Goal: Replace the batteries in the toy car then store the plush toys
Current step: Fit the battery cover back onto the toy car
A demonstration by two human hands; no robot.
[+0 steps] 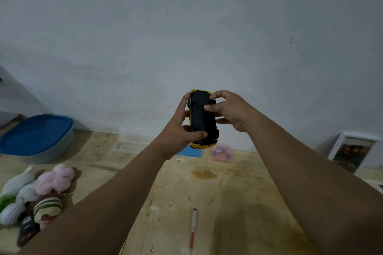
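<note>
A yellow toy car (202, 120) is held up in front of the wall, its black underside turned toward me. My left hand (180, 128) grips its left side and lower end. My right hand (228, 109) holds its right side, thumb pressed on the underside near the middle. On the wooden floor lies a red-and-clear screwdriver (193, 227). A small clear pouch with batteries (222, 153) sits near the wall, blurred. A pile of plush toys (39, 194) lies at the lower left, pink, white and striped ones among them.
A grey tub with a blue lid (37, 136) stands at the left by the wall. A blue mat piece (191, 152) lies below the car. A white-framed box (352, 151) leans at the right. A few tiny screws (211, 201) lie on the floor.
</note>
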